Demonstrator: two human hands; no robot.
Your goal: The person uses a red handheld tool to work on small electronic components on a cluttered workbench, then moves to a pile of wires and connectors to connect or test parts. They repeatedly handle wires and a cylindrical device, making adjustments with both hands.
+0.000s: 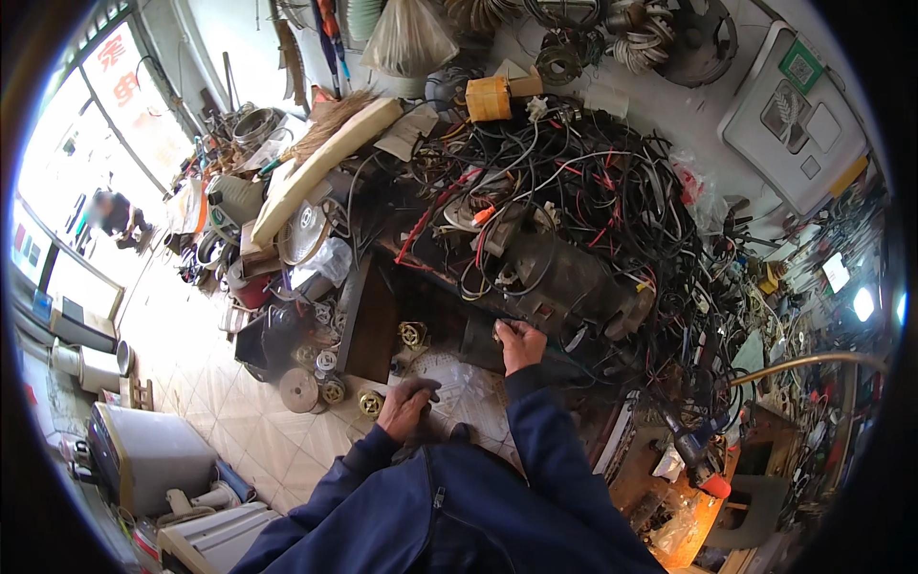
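My right hand (520,345) is closed in a pinch in front of the dark bench edge. Whatever its fingertips hold is too small to make out. Lower and to the left, my left hand (405,408) is curled, with a dark bit at its fingertips that I cannot identify. A brown wooden panel (369,320) stands upright beyond the left hand. Brass-coloured wheel-shaped parts lie close by, one wheel (370,403) just left of that hand and another wheel (412,334) beyond it. A dark motor-like housing (559,277) lies on the bench ahead of my right hand.
Tangled cables (593,182) cover the bench. A long pale foam-like strip (325,172) leans at the far left, near a round spool (298,390) on the tiled floor (253,430). A white box-shaped appliance (158,454) stands at left. Another person (117,215) is at the far left.
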